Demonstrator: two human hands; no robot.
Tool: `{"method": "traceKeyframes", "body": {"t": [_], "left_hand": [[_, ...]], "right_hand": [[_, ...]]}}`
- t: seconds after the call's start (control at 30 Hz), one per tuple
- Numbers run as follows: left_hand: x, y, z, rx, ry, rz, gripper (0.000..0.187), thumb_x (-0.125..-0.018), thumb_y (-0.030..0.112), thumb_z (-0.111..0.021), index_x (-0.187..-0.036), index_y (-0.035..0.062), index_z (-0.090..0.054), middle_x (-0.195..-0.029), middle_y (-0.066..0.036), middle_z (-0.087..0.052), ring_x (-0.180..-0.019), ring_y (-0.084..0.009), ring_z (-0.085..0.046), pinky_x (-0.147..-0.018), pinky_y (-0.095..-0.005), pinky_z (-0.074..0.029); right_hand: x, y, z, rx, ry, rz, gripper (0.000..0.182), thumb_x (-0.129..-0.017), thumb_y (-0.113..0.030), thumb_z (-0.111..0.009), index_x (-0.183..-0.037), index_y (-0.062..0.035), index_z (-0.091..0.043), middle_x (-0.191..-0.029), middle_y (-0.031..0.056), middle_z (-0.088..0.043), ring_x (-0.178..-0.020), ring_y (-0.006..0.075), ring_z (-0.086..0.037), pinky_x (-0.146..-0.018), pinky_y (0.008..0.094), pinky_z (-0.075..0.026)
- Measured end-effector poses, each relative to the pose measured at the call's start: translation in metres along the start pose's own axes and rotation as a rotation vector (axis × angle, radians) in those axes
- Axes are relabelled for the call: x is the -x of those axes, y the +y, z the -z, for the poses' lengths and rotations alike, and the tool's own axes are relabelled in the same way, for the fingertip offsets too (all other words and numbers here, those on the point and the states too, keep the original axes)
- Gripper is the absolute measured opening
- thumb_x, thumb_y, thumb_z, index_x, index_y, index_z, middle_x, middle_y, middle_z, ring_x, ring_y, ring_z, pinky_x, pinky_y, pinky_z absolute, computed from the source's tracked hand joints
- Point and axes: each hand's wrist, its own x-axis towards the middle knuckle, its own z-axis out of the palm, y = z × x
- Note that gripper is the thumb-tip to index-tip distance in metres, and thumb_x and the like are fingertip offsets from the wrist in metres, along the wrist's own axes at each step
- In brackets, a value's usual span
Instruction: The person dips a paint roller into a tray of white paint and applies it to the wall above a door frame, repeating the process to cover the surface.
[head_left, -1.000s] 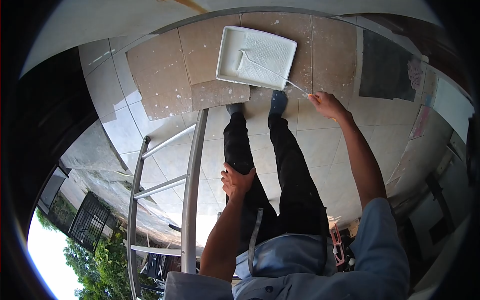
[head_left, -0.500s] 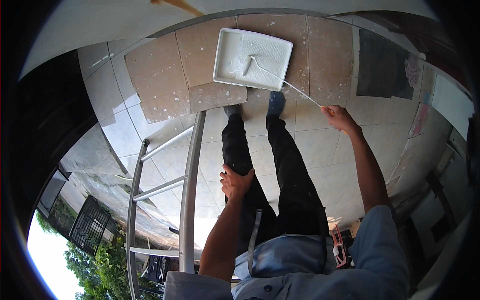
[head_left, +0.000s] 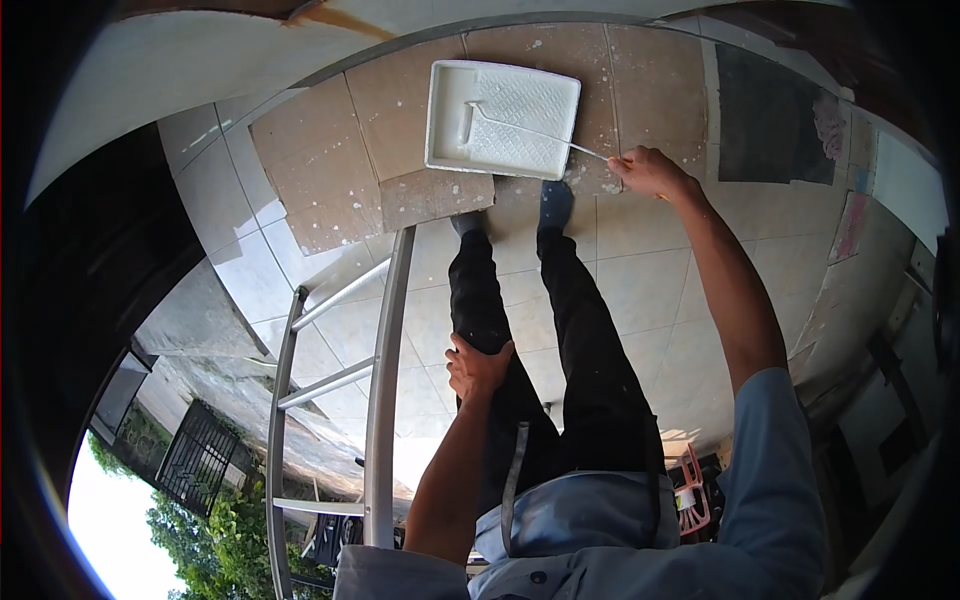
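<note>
A paint roller lies with its white sleeve (head_left: 465,125) in the deep left end of a white paint tray (head_left: 576,120). Its thin wire frame runs right across the ridged slope and over the tray's rim. My right hand (head_left: 652,173) is closed around the roller's orange handle, just right of the tray. On the dark trousers at my left knee rests my left hand (head_left: 478,368), its fingers spread and curved over the cloth, holding nothing. White paint coats the inside of the tray.
Paint-spattered cardboard (head_left: 410,110) lies under the tray on the tiled floor (head_left: 640,280). A metal ladder (head_left: 385,400) stands to my left. A dark mat (head_left: 765,120) lies at the right, and a pink object (head_left: 692,490) is beside my waist.
My right hand has moved left and up in the view, nearer the tray. The roller sleeve has shifted left into the tray's deep end. My left hand stays on the knee.
</note>
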Motion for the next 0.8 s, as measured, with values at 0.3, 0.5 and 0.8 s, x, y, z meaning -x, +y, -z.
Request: {"method": "traceKeyframes", "body": {"t": [0.3,0.5,0.8], "left_hand": [[0.004,0.008,0.003,0.004,-0.017,0.006,0.107,-0.066,0.058,-0.078,-0.141,0.0037,-0.027,-0.129,-0.023,-0.048,-0.119,-0.0382,-0.054,-0.098,-0.0487,-0.046],[0.004,0.010,0.000,-0.024,0.002,0.007,0.108,-0.065,0.058,-0.078,-0.142,0.0037,-0.026,-0.130,-0.023,-0.048,-0.120,-0.0383,-0.053,-0.099,-0.0488,-0.046],[0.005,0.012,-0.002,-0.001,0.019,0.000,0.107,-0.064,0.055,-0.080,-0.141,0.0031,-0.026,-0.126,-0.024,-0.048,-0.116,-0.0399,-0.054,-0.095,-0.0492,-0.048]], "right_hand": [[0.017,0.023,0.001,-0.011,-0.003,-0.036,0.046,-0.096,-0.047,-0.050,-0.097,-0.0047,-0.066,-0.068,0.0137,-0.065,-0.050,0.0229,-0.059,-0.053,0.0383,-0.049],[-0.013,-0.008,-0.017,-0.004,0.066,0.048,0.047,-0.097,-0.046,-0.050,-0.090,-0.0021,-0.065,-0.067,0.0147,-0.065,-0.049,0.0252,-0.059,-0.057,0.0404,-0.049],[0.040,0.072,0.007,-0.144,-0.045,-0.162,0.050,-0.094,-0.052,-0.052,-0.098,-0.0045,-0.068,-0.065,0.0096,-0.062,-0.050,0.0178,-0.056,-0.050,0.0361,-0.047]]}}
